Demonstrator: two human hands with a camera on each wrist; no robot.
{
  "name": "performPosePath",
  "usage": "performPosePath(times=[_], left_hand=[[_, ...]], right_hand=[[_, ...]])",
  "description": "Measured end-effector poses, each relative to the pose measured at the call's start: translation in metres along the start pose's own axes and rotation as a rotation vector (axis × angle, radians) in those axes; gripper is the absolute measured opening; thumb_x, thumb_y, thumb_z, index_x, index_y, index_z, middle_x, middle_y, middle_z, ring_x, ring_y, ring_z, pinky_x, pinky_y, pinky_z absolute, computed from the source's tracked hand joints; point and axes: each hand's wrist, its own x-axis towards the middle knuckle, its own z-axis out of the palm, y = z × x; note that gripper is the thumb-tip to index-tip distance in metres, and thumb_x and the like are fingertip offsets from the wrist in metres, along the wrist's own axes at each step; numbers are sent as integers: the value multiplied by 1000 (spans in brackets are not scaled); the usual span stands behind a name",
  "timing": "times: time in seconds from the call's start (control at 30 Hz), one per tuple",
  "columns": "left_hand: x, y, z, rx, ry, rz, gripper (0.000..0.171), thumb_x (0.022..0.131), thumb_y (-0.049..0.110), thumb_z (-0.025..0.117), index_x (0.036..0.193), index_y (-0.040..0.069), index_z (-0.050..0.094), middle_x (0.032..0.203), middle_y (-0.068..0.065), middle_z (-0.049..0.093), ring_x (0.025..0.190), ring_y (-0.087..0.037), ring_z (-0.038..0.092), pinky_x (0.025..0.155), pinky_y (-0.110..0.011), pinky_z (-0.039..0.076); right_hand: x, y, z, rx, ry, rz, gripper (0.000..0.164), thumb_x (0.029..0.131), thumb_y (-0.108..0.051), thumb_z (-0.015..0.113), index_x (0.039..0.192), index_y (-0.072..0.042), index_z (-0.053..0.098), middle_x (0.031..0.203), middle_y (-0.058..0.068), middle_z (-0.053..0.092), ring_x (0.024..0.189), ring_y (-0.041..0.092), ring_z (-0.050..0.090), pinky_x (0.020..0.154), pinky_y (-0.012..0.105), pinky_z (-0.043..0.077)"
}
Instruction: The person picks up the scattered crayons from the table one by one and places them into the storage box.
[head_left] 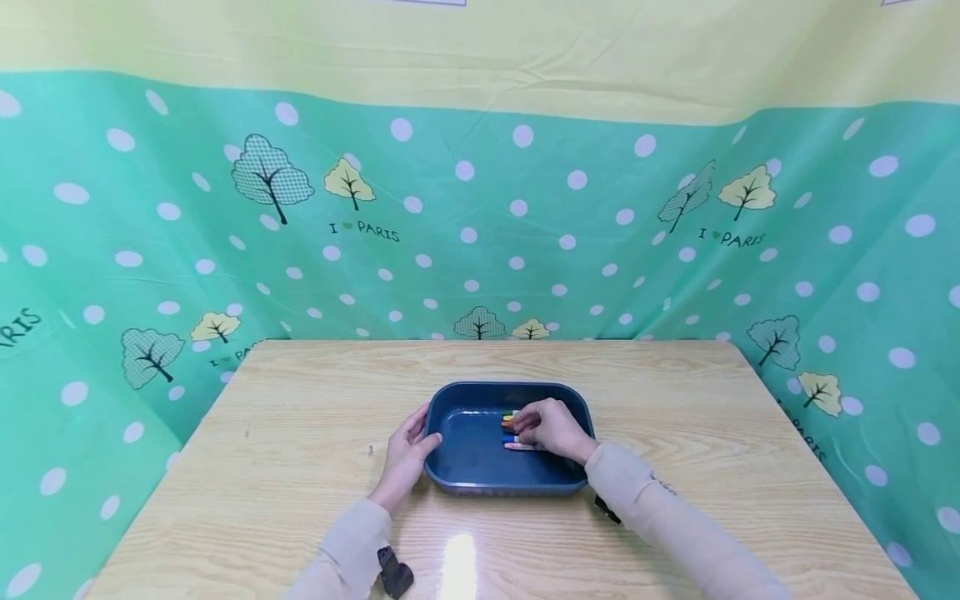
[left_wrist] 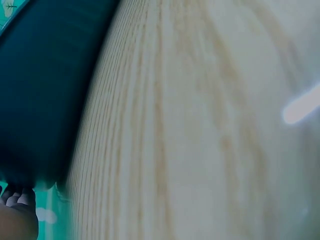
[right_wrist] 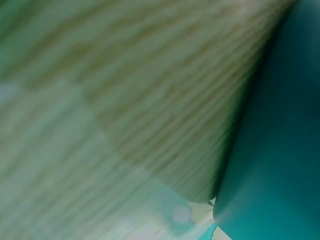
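Note:
A dark blue rectangular tub (head_left: 480,482) sits on the table. My left hand (head_left: 405,454) grips its left end in the head view, thumb over the rim and fingers along the outer wall; part of that hand (left_wrist: 17,212) shows at the lower left of the left wrist view. Inside the tub, my right hand (head_left: 553,429) reaches over several coloured markers, its fingertips pinching an orange marker (head_left: 507,424). A blue marker (head_left: 510,439) and a pale pink marker (head_left: 517,447) lie just below, with yellow and green ends above. The hand hides the markers' right parts.
The wooden table (head_left: 315,417) reaches back to a green dotted curtain (head_left: 517,275). The tub's outer wall (right_wrist: 280,150) fills the right side of the right wrist view. A bright light reflection lies on the tabletop in front of the tub.

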Motion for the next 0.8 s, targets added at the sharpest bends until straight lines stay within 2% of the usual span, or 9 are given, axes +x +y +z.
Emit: performPosePath(times=[0.13,0.37,0.53,0.8], left_hand=[[0,0,0,-2,-7,5,57,84,-3,54,138,3,38,144,-18,36,133,-32,33,108,-40,32],[0,0,0,-5,-6,1,57,84,-4,54,138,3,38,144,-19,35,133,-33,33,108,-41,32],[0,2,0,5,-3,-18,57,84,-3,54,139,4,38,144,-19,35,133,-33,33,108,-41,33],[-3,4,0,11,-25,-12,56,86,-3,52,139,2,35,144,-23,33,132,-36,33,107,-43,33]], right_hand=[[-1,0,0,17,1,-7,17,78,-4,69,95,-6,70,88,3,70,78,11,64,64,24,55],[-6,-5,-7,67,40,-21,20,81,-6,66,101,-6,70,87,0,70,82,11,64,76,30,56],[-13,-7,-18,83,58,-49,20,81,-8,67,101,-7,70,89,2,69,81,12,63,71,26,56],[-35,-3,-45,134,93,-54,28,81,-5,66,108,1,65,99,13,68,88,19,65,74,24,57]])
